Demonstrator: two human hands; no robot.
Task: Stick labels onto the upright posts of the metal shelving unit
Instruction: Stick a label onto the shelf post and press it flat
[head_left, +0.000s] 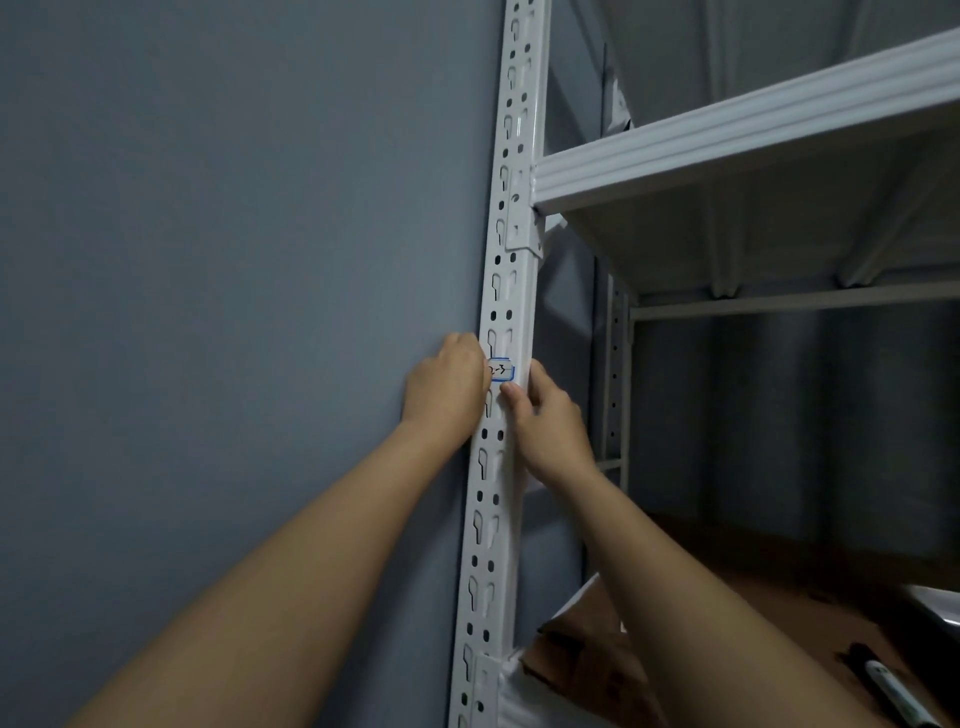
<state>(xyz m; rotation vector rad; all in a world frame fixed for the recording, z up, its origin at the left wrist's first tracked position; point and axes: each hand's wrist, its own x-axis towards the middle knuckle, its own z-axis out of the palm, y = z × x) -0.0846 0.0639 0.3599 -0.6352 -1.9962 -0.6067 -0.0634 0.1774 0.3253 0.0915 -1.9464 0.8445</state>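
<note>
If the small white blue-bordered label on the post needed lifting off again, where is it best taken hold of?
Probably its right edge: on the small white blue-bordered label that end is exposed, while the left hand covers the left end. Come from the right, where the right hand already touches the white perforated metal post.

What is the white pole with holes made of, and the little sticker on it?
The upright post looks like metal painted glossy white: thin folded edges, punched keyhole slots, a soft shine. The label seems to be paper, matte white with a blue border and dark handwriting, though plastic film is possible.
</note>
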